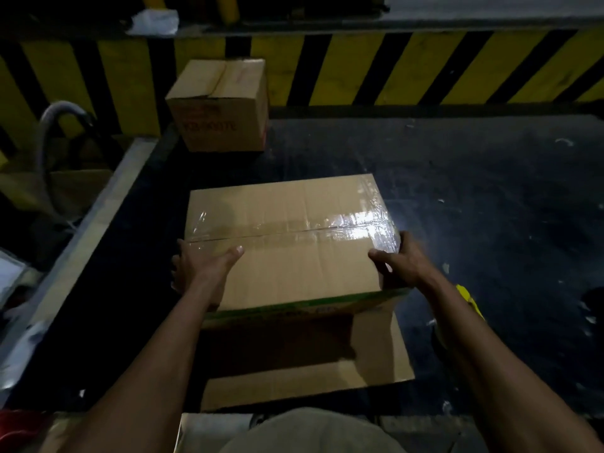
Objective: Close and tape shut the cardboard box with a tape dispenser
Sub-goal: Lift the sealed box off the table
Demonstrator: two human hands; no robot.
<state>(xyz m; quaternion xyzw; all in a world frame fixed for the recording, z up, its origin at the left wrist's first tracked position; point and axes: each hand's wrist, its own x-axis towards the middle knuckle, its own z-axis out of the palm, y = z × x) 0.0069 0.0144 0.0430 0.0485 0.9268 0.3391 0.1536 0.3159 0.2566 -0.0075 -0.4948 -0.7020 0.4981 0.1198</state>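
Note:
A brown cardboard box [294,256] sits in the middle of a dark work surface, its top flaps closed. Clear shiny tape [346,227] runs along the centre seam and wraps over the right edge. My left hand [202,266] grips the box's left side, thumb lying on the top. My right hand [402,263] holds the right side near the taped corner, thumb on top. The box rests on a flat sheet of cardboard [304,384] that sticks out toward me. A yellow object [465,297], possibly the tape dispenser, shows partly behind my right forearm.
A second, smaller closed box [222,106] stands at the far left of the dark surface [474,191]. A yellow-and-black striped barrier [425,67] runs along the back. A metal rail [98,217] borders the left side, with a grey hose [49,132] beyond it.

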